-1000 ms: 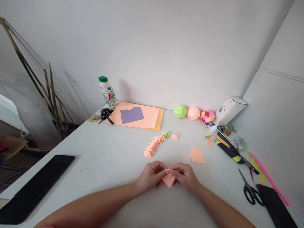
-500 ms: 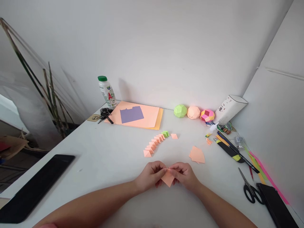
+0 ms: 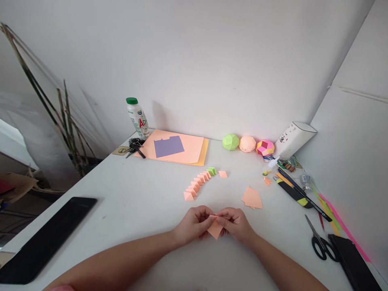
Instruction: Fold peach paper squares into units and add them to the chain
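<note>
A small peach piece of paper (image 3: 215, 230) is pinched between both hands, one corner pointing down toward me. My left hand (image 3: 194, 222) grips its left side, thumb in front. On the other side my right hand (image 3: 235, 223) holds it the same way, the two thumbs almost meeting near its upper edge. The fingers behind the paper are mostly hidden. Beyond the hands lies a curved row of folded peach paper pieces (image 3: 195, 185), with green ones (image 3: 211, 171) at its far end. A single peach piece (image 3: 223, 174) lies beside them, and flat peach sheets (image 3: 252, 198) are stacked at the right.
Three faceted paper balls (image 3: 247, 144) stand by the wall. Peach sheets (image 3: 190, 147) with a purple scrap and a bottle (image 3: 138, 117) are at the back left. Scissors (image 3: 321, 242), a cutter (image 3: 292, 192) and a black case (image 3: 354, 262) lie right; a black slab (image 3: 45, 242) lies left.
The paper's upper edge shows slightly more between the thumbs, and its lower corner has barely shifted. Both hands keep their hold in nearly the same place.
</note>
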The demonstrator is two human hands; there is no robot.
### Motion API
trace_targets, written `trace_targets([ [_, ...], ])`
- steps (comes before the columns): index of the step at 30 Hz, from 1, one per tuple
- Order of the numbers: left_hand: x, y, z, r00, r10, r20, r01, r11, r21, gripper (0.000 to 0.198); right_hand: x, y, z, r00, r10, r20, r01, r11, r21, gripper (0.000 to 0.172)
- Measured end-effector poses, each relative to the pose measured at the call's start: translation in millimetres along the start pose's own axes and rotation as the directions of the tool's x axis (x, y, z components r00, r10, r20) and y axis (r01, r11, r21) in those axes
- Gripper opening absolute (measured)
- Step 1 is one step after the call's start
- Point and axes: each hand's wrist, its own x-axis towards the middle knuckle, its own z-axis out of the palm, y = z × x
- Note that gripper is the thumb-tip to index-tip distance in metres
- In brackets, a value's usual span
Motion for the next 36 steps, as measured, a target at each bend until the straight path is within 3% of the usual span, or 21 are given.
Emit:
trace_targets([
  [17,-0.4,-1.9,0.6,0.999,0.002,-0.05,-0.002,1.0,0.002,0.026,0.2,-6.4,-0.2,1.0,0.016,0.014,-0.017,0.999,0.046,0.022],
  [26,-1.5,-4.4,4.4,0.995,0.077,-0.061,-0.066,0.983,0.172,0.028,-0.7,-5.7,0.3,0.999,0.015,0.044,-0.015,1.0,0.006,0.023],
  [36,-3.0,-2.4,1.0,0.999,-0.015,-0.045,0.019,0.995,0.094,0.021,-0.5,-4.5,-1.6,0.999,0.03,0.041,-0.031,0.999,0.016,0.027],
])
